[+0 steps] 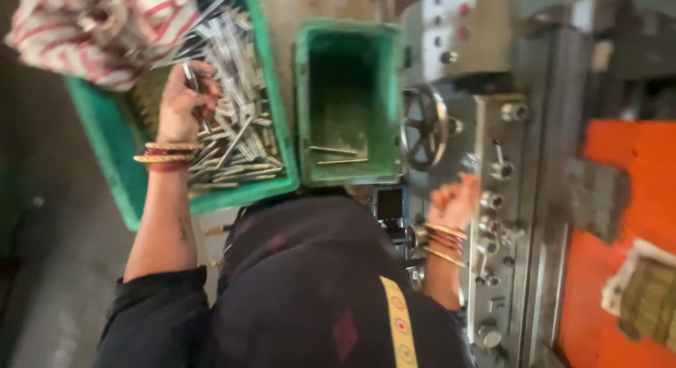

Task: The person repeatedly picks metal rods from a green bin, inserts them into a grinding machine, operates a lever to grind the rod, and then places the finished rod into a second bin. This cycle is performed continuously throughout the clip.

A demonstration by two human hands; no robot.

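Nearest the lens: dark garment (310,283) of the person, filling the lower middle, with a yellow patterned strip (398,324) running down it

Grey metal machine (493,164) takes up the right half, upright panel studded with knobs and bolts; a spoked handwheel (422,126) on its left face. Beyond it, far right, an orange surface (634,199) with a bundle of folded papers (644,294) lying on it

Left: large green crate (120,157), heaped with grey metal rods (239,121), loose and crossing each other. Striped red-and-white cloth (98,26) hangs over its upper left corner. Just beside it, centre: smaller green bin (348,100), almost bare inside, two or three rods lying flat on its floor (338,155)

Left hand (184,100) is inside the large crate, on top of the pile, fingers closed around one thin metal rod (191,79) that stands up out of the fist. Gold and red bangles (167,157) at the wrist

Right hand (454,199) well apart from the left, up against the machine panel just below the handwheel, fingers curled in. Blurred; cannot tell whether it grips a knob or only rests there. Gold bangles (445,242) on this wrist too

Held rod sits over the upper part of the large crate, near the striped cloth
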